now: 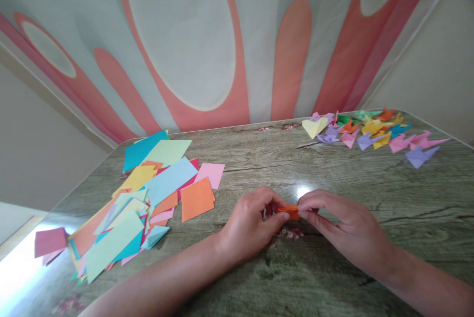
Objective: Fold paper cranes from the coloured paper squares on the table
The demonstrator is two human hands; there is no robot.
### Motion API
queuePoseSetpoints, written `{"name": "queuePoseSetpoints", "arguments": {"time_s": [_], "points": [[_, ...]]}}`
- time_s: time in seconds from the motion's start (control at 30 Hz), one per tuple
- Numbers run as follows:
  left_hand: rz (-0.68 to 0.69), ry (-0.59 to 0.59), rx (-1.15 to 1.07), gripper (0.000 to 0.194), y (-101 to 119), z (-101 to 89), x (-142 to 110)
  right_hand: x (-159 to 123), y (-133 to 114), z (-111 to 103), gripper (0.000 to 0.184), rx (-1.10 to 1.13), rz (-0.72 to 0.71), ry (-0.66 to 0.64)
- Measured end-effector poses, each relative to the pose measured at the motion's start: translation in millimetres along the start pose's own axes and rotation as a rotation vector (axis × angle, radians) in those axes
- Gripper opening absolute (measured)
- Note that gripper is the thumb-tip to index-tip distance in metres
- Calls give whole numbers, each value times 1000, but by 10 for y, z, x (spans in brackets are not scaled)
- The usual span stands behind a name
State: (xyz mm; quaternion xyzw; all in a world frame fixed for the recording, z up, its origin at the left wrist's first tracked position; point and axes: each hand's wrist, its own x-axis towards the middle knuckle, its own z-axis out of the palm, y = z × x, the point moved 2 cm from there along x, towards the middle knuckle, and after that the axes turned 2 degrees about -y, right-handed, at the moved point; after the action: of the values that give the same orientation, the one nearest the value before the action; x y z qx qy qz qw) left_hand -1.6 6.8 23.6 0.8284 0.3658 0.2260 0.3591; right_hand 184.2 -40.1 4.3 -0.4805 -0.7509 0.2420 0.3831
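A small folded piece of orange paper [292, 213] is held just above the wood-patterned table [252, 154], between my two hands. My left hand [255, 218] pinches its left side between thumb and fingers. From the other side, the thumb and fingertips of my right hand [344, 228] grip its right edge. The paper looks folded into several narrow layers; its exact shape is partly covered by my fingers.
Loose coloured paper sheets [114, 238] lie in an overlapping heap on the left, with an orange square [197, 199] at its right edge. Several folded paper cranes [370, 129] and a pale yellow paper heart [314, 128] stand at the back right. A patterned curtain [255, 60] hangs behind the table.
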Motion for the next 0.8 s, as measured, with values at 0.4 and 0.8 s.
{"name": "queuePoseSetpoints", "arguments": {"time_s": [0.4,0.8], "points": [[62,18,57,14,-45,7,-46,-1,-9,16,5,-96,-15,16],[194,37,68,6,-9,-8,-36,-3,44,-5,10,-151,-161,87]]}}
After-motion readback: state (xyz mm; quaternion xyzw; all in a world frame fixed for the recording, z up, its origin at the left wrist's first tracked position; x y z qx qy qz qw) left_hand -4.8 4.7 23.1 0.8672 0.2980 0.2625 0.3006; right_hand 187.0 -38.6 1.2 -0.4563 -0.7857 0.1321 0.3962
